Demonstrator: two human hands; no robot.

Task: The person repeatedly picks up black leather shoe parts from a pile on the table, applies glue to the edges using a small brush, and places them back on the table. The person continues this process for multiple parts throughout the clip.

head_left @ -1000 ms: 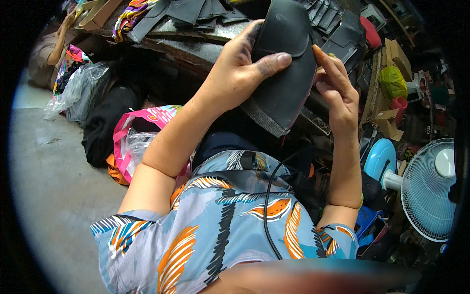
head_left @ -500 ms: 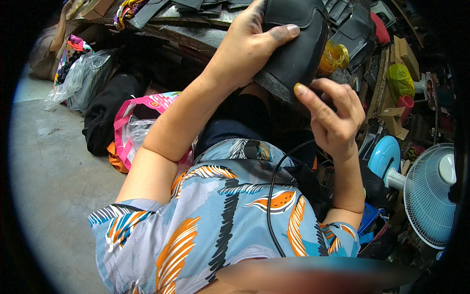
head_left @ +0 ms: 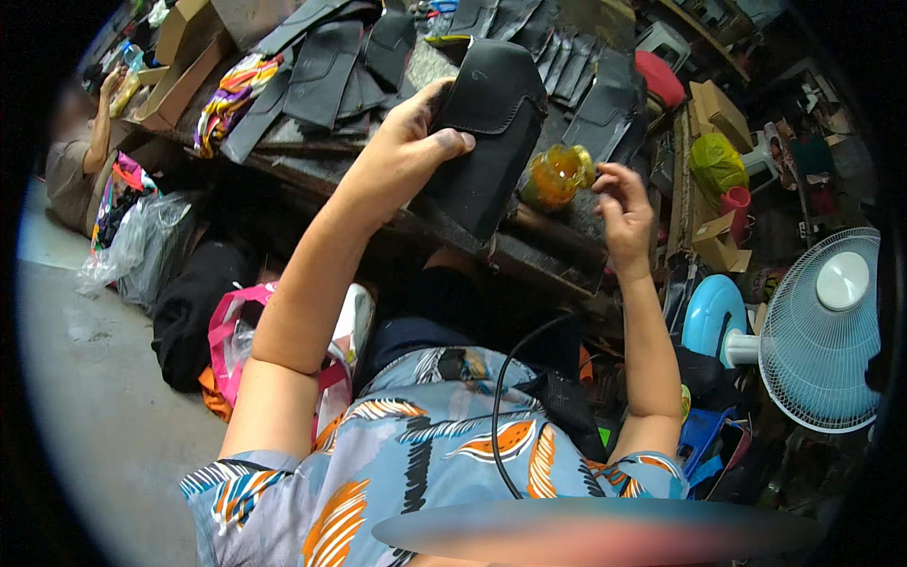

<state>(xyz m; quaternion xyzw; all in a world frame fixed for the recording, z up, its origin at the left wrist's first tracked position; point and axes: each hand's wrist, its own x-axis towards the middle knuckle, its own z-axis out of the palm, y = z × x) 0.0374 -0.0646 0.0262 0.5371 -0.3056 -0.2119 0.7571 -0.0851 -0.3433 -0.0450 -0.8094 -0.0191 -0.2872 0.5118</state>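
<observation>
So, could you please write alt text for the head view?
The left hand holds up a black leather piece above a cluttered workbench, while the right hand reaches, fingers bent, beside an amber jar. A blue fan stands at right.

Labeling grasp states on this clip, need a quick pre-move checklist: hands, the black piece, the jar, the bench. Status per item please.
1. Left hand grips the black leather piece, thumb across its face: ok.
2. Black leather piece held clear above the workbench: ok.
3. Right hand free of the piece, fingers curled beside the amber jar: ok.
4. Right hand holds something small: cannot tell, fingertips too small to read.
5. Amber jar upright on the bench: cannot tell, its base is hidden by the piece.
6. Black cable hangs slack over the lap, clear of both hands: ok.
</observation>
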